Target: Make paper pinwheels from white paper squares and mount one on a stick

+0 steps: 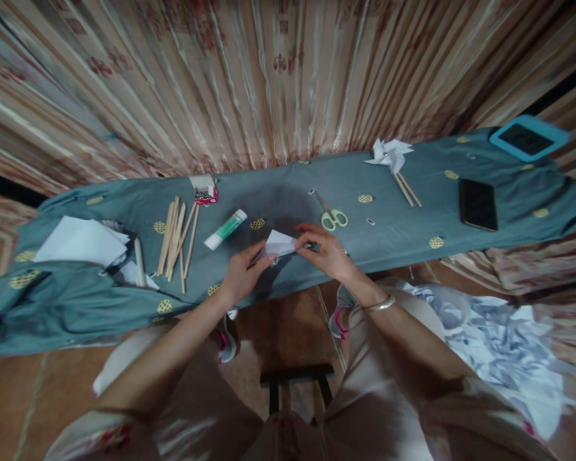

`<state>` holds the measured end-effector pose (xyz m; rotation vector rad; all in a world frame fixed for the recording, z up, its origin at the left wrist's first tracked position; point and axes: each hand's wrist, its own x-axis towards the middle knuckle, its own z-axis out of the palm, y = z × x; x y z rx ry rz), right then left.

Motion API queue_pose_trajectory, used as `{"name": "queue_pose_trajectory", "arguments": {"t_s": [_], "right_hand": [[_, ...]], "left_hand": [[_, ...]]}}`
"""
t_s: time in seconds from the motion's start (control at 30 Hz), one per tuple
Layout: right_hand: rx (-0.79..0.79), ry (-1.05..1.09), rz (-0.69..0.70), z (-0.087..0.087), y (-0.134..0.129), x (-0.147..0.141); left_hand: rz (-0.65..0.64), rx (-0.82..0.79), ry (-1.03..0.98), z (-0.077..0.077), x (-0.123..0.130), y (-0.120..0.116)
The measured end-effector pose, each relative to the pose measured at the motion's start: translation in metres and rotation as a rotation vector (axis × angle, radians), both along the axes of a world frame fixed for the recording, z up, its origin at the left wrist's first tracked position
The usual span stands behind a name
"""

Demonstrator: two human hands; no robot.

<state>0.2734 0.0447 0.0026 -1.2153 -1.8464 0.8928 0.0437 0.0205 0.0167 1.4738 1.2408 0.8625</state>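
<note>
Has a heap of white folded paper shapes beside the right leg, perhaps put there to spare room on the table. Wears a silver bracelet on the right wrist. Holds a small folded white paper just above the near part of the table's blue-green cloth, probably for a close view of the folds. With the left hand, pinches its left side nearly closed, thumb above and other fingers beneath, likely to steady it. With the right hand, grips the opposite end between thumb and forefinger, with little gap, seemingly to press or shape that end.

Beyond, to the left, lies near a green-and-white glue stick, wooden sticks and a stack of white paper, grouped like supplies within easy reach. To the right, comes next to yellow-green-handled scissors, with blades turned away, perhaps for safety. Farther off, reaches a small open box, a black phone, a white paper pinwheel, a blue-framed tablet and, last, the patterned curtain.
</note>
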Motion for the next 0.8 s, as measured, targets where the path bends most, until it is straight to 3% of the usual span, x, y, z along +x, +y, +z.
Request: {"name": "queue_pose_trajectory", "arguments": {"t_s": [0.17,0.5,0.63,0.8], "right_hand": [[0.017,0.071,-0.039,0.005,0.005,-0.004],[0.059,0.153,-0.047,0.011,0.006,-0.007],[0.052,0.154,-0.047,0.011,0.006,-0.005],[0.061,0.135,-0.038,0.012,0.006,-0.006]], "left_hand": [[0.14,-0.267,-0.269,0.006,0.003,0.008],[0.195,-0.546,-0.364,0.02,0.002,0.01],[0.189,-0.576,-0.357,0.022,0.003,0.008],[0.188,-0.479,-0.245,0.015,0.005,0.008]]}}
